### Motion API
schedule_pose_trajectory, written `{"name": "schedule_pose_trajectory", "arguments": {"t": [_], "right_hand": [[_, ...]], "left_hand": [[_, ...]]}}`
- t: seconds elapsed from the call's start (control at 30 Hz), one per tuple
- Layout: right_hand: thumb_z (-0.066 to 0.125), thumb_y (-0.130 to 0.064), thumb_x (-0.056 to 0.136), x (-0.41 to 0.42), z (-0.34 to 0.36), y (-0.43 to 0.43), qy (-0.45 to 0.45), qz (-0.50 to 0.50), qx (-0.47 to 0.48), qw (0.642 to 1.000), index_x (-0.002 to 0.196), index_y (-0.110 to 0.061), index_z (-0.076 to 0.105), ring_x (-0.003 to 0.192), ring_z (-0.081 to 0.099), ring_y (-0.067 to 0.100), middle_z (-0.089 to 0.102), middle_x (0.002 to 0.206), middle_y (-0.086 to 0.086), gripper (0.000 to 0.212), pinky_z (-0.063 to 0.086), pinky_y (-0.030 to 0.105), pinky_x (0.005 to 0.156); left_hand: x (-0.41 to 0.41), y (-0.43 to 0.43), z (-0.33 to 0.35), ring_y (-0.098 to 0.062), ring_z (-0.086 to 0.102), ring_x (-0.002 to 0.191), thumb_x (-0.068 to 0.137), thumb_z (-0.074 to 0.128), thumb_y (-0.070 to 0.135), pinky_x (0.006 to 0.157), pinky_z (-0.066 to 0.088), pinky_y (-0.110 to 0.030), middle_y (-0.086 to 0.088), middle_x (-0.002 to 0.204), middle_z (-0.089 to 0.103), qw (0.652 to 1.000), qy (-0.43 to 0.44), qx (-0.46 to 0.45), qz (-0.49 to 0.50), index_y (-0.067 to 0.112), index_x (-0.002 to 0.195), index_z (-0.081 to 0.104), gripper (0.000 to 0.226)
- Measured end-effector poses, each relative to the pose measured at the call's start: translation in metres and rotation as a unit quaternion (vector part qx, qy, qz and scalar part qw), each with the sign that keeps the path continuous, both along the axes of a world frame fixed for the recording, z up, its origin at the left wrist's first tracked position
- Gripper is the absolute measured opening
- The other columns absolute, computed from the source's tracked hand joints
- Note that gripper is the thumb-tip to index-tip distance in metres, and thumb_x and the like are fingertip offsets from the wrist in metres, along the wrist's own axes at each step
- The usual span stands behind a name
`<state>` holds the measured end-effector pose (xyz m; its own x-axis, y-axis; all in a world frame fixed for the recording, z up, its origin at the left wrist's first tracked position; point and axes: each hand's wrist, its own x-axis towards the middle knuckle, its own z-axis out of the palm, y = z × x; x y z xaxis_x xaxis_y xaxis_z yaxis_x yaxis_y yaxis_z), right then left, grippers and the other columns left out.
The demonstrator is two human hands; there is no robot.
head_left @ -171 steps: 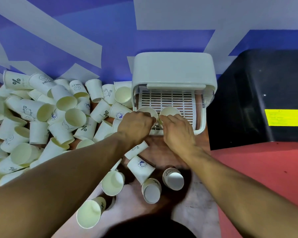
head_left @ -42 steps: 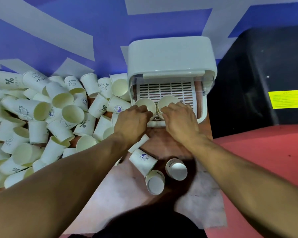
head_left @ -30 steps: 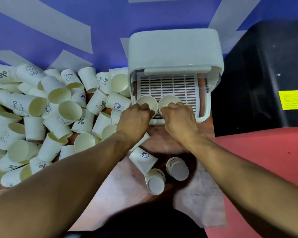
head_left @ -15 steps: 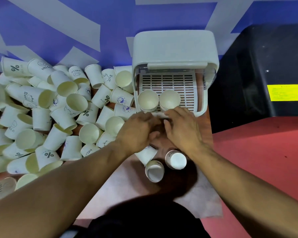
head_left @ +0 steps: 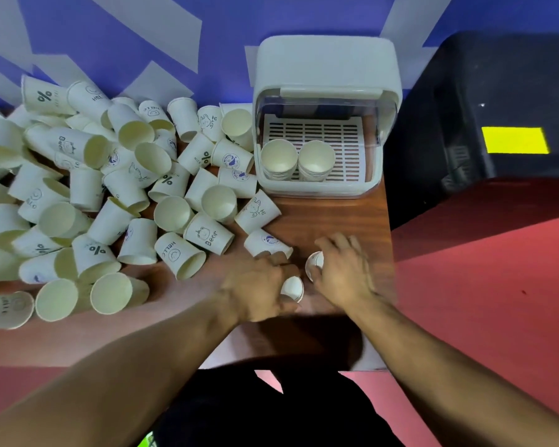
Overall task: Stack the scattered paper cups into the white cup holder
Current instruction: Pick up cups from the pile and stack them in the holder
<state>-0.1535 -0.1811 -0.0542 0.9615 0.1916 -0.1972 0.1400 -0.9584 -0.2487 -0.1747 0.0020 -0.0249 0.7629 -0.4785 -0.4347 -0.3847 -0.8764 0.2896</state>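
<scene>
Forearms reach forward, palms down, in front of the holder (head_left: 326, 66), the left grip (head_left: 259, 285) curled round the left cup (head_left: 292, 288), the right grip (head_left: 346, 272) clasping the right cup (head_left: 315, 264), both cups on the table (head_left: 336, 217), base-up, axes roughly upright.

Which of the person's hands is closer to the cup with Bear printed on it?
Left. The left hand sits just right of the Bear cup, nearer the person; the right hand is farther right, beyond the left hand.
</scene>
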Motion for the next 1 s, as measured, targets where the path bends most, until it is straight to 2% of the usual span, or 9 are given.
{"name": "schedule_pose_trajectory", "arguments": {"t": [0.13,0.27,0.47,0.53,0.6,0.73,0.87,0.93,1.0], "right_hand": [[0.071,-0.026,0.073,-0.012,-0.008,-0.007,0.043,-0.011,-0.017,0.999,0.123,-0.022,0.054,0.105,0.046,0.027,0.051,0.119,0.001,0.053,0.047,0.037,0.088],[0.074,-0.031,0.071,-0.022,-0.008,-0.015,0.023,-0.034,0.005,0.999,0.116,-0.015,0.054,0.1,0.048,0.03,0.051,0.113,0.005,0.052,0.045,0.037,0.085],[0.072,-0.029,0.07,-0.012,0.017,-0.017,-0.009,-0.21,0.221,0.952,0.095,-0.016,0.046,0.093,0.047,0.023,0.046,0.101,0.002,0.038,0.028,0.025,0.07],[0.071,-0.028,0.073,0.0,0.03,-0.013,0.004,-0.255,0.274,0.927,0.102,-0.016,0.046,0.093,0.048,0.019,0.048,0.104,0.0,0.04,0.026,0.021,0.066],[0.07,-0.03,0.073,0.012,0.04,-0.008,0.019,-0.255,0.344,0.904,0.118,-0.018,0.045,0.101,0.053,0.017,0.052,0.112,-0.002,0.053,0.038,0.023,0.076],[0.067,-0.033,0.071,0.029,0.057,0.003,0.039,-0.208,0.42,0.883,0.14,-0.029,0.029,0.111,0.052,0.016,0.051,0.126,-0.003,0.078,0.048,0.032,0.089],[0.067,-0.029,0.07,0.043,0.071,0.009,0.049,-0.158,0.463,0.871,0.127,-0.033,0.041,0.101,0.056,0.016,0.054,0.116,-0.004,0.063,0.053,0.036,0.081],[0.068,-0.027,0.071,0.049,0.074,0.01,0.057,-0.154,0.464,0.87,0.125,-0.031,0.043,0.098,0.056,0.014,0.056,0.112,-0.005,0.06,0.054,0.037,0.08],[0.072,-0.026,0.072,0.056,0.075,0.011,0.057,-0.147,0.45,0.879,0.118,-0.031,0.045,0.094,0.059,0.015,0.058,0.107,-0.006,0.054,0.054,0.039,0.077]], "left_hand": [[-0.012,-0.003,-0.019,-0.027,0.053,0.104,0.081,0.059,0.048,0.085,0.05,-0.042,0.0,0.124,0.047,1.0,0.02,0.01,0.013,0.03,0.125,0.044,0.05],[-0.018,-0.008,-0.023,-0.029,0.055,0.1,0.072,0.061,0.046,0.079,0.051,-0.039,-0.002,0.116,0.051,0.999,-0.007,0.006,0.048,0.025,0.127,0.04,0.063],[-0.005,-0.005,0.01,-0.027,0.057,0.084,0.072,0.067,0.049,0.061,0.034,-0.03,0.001,0.09,0.056,0.961,-0.046,-0.12,0.246,0.023,0.098,0.036,0.048],[0.006,0.003,0.017,-0.026,0.059,0.081,0.07,0.069,0.053,0.063,0.044,-0.034,0.003,0.089,0.059,0.941,-0.043,-0.15,0.301,0.022,0.097,0.039,0.051],[0.018,0.012,0.024,-0.021,0.06,0.082,0.069,0.071,0.054,0.068,0.05,-0.036,0.004,0.096,0.061,0.922,-0.024,-0.186,0.339,0.022,0.097,0.041,0.052],[0.036,0.025,0.033,-0.004,0.058,0.078,0.067,0.076,0.043,0.065,0.048,-0.028,0.014,0.122,0.058,0.889,0.022,-0.284,0.358,0.025,0.09,0.038,0.048],[0.049,0.035,0.038,-0.007,0.057,0.109,0.062,0.08,0.045,0.079,0.057,-0.041,0.017,0.132,0.048,0.859,0.095,-0.372,0.338,0.046,0.126,0.031,0.08],[0.055,0.036,0.042,-0.004,0.053,0.114,0.065,0.083,0.039,0.076,0.055,-0.028,0.018,0.133,0.045,0.859,0.111,-0.385,0.319,0.05,0.138,0.022,0.096],[0.06,0.035,0.047,-0.004,0.056,0.104,0.07,0.086,0.037,0.071,0.05,-0.02,0.019,0.123,0.048,0.863,0.096,-0.391,0.305,0.045,0.133,0.033,0.083]]}}
